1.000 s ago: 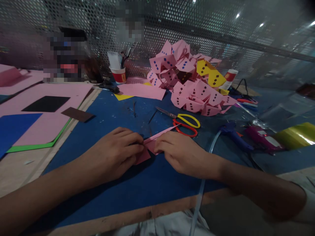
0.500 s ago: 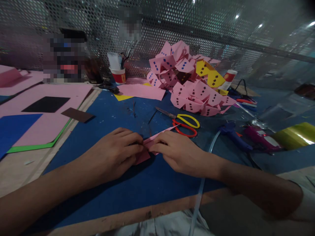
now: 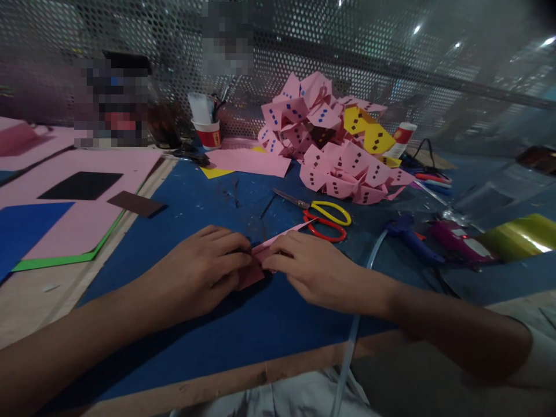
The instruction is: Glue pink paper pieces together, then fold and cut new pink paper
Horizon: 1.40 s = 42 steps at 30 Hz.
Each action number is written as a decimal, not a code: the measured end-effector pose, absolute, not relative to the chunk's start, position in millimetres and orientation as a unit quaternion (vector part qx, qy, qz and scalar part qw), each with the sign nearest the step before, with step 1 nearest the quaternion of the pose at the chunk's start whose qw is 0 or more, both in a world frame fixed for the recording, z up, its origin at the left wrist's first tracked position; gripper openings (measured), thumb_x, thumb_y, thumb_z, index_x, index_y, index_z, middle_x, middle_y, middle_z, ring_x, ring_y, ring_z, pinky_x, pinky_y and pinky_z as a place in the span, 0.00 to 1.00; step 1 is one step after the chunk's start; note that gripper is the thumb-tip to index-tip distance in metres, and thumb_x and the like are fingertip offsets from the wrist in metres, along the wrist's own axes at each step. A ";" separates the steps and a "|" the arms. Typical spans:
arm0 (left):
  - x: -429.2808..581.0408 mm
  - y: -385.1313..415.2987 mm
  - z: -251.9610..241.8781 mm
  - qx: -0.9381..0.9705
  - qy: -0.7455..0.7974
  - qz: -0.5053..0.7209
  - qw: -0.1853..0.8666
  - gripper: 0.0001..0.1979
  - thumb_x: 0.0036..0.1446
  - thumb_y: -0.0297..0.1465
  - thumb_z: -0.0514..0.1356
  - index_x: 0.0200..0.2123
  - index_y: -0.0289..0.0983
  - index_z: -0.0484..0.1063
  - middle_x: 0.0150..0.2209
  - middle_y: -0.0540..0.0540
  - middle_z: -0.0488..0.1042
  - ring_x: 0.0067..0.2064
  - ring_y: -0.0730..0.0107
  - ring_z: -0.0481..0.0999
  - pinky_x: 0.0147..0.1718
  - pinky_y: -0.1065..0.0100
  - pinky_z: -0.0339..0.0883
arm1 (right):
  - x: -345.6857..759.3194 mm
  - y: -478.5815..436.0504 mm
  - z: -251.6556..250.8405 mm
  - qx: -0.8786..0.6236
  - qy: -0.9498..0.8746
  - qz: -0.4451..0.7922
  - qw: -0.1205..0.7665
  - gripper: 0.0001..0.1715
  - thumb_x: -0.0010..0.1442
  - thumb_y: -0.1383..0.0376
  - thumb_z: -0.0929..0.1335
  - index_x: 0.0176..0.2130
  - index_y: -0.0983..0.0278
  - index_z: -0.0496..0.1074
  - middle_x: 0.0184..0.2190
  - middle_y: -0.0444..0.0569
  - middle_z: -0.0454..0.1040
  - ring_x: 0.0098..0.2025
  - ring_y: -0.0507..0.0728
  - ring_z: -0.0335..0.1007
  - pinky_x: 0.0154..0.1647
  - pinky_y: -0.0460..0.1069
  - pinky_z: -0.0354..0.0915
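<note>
A folded piece of pink paper (image 3: 252, 277) lies low over the blue work surface (image 3: 260, 336), gripped between both hands. My left hand (image 3: 212, 269) is closed on its left part, fingers curled over the edge. My right hand (image 3: 308, 263) pinches the other side, thumb and fingers together; a narrow pink strip sticks out above it toward the scissors. Those scissors (image 3: 321, 217), with one yellow and one red handle, rest just beyond my right hand. My fingers hide much of the paper's folds.
Folded pink paper pieces with printed diamonds (image 3: 347, 168) are heaped at the back. To the right lie a glue gun (image 3: 414, 240) with a clear stick trailing over the front edge, and a magenta tool (image 3: 460, 240). Coloured sheets (image 3: 87, 226) cover the left; a paper cup (image 3: 208, 134) stands behind.
Hardly anything differs. Both hands keep their hold on the pink paper, with only a very slight shift of the right fingers; the whole view has drifted a little.
</note>
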State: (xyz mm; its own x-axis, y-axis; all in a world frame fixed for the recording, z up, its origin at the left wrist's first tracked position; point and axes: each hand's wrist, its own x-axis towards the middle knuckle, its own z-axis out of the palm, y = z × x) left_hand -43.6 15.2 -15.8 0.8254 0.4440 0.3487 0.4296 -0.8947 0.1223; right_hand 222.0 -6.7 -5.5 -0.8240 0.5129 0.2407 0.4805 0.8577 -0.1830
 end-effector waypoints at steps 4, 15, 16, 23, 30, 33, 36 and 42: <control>-43.5 15.2 -15.4 0.955 0.226 0.188 0.027 0.14 0.64 0.21 0.53 0.41 0.38 0.78 0.44 0.43 0.78 0.42 0.60 0.76 0.43 0.56 0.66 | 225.3 -8.3 -1.9 -0.260 -0.951 0.081 0.149 0.18 0.66 0.79 0.62 0.49 0.66 0.74 0.50 0.56 0.75 0.52 0.60 0.70 0.56 0.56 0.69; -44.8 15.4 -17.0 0.954 0.231 0.188 0.031 0.13 0.64 0.22 0.54 0.41 0.39 0.78 0.44 0.44 0.79 0.42 0.61 0.76 0.44 0.57 0.66 | 224.8 -7.1 -2.0 -0.283 -0.938 0.114 0.163 0.20 0.66 0.80 0.60 0.51 0.67 0.73 0.51 0.57 0.75 0.56 0.60 0.69 0.61 0.58 0.67; -44.7 15.3 -17.0 0.954 0.231 0.189 0.030 0.13 0.64 0.21 0.54 0.41 0.39 0.78 0.44 0.44 0.79 0.42 0.61 0.77 0.45 0.57 0.66 | 225.1 -6.9 -1.8 -0.282 -0.938 0.114 0.165 0.20 0.66 0.80 0.60 0.50 0.67 0.73 0.51 0.57 0.75 0.55 0.60 0.70 0.60 0.57 0.68; -44.4 15.1 -16.2 0.953 0.238 0.186 0.032 0.13 0.62 0.22 0.55 0.40 0.40 0.78 0.45 0.44 0.79 0.42 0.61 0.77 0.46 0.57 0.66 | 226.3 -6.2 -3.6 -0.278 -0.938 0.096 0.181 0.17 0.65 0.80 0.61 0.46 0.67 0.73 0.46 0.54 0.76 0.51 0.60 0.70 0.57 0.55 0.69; -44.2 15.1 -15.6 0.952 0.235 0.194 0.032 0.14 0.64 0.22 0.53 0.42 0.39 0.78 0.44 0.44 0.79 0.43 0.60 0.77 0.45 0.57 0.66 | 223.3 -4.3 -8.6 -0.277 -0.946 0.082 0.144 0.21 0.69 0.77 0.61 0.55 0.65 0.73 0.53 0.57 0.73 0.58 0.61 0.67 0.61 0.59 0.66; -44.9 15.2 -16.2 0.951 0.236 0.199 0.033 0.14 0.64 0.22 0.54 0.42 0.39 0.78 0.44 0.44 0.79 0.43 0.60 0.77 0.44 0.57 0.67 | 222.2 -3.9 -10.9 -0.276 -0.947 0.070 0.145 0.20 0.69 0.77 0.61 0.55 0.65 0.73 0.53 0.57 0.73 0.57 0.62 0.67 0.60 0.59 0.67; -44.8 15.8 -17.0 0.951 0.231 0.203 0.027 0.14 0.63 0.21 0.54 0.42 0.39 0.78 0.44 0.44 0.80 0.43 0.60 0.78 0.43 0.57 0.67 | 221.0 -4.1 -12.0 -0.273 -0.949 0.060 0.147 0.20 0.70 0.77 0.60 0.55 0.66 0.73 0.53 0.57 0.73 0.57 0.62 0.67 0.59 0.59 0.67; -44.0 16.9 -16.6 0.951 0.231 0.203 0.025 0.14 0.64 0.22 0.54 0.41 0.39 0.78 0.44 0.43 0.80 0.43 0.59 0.78 0.44 0.57 0.67 | 221.5 -5.2 -10.1 -0.267 -0.950 0.059 0.149 0.18 0.69 0.77 0.61 0.53 0.65 0.73 0.52 0.57 0.73 0.56 0.61 0.67 0.58 0.58 0.68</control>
State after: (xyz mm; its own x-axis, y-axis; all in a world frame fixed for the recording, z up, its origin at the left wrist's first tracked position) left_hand -44.0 16.9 -16.6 0.8101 0.4503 0.3754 0.4302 -0.8916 0.1413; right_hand 221.5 -5.2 -10.1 -0.8123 0.5258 0.2522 0.4908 0.8500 -0.1913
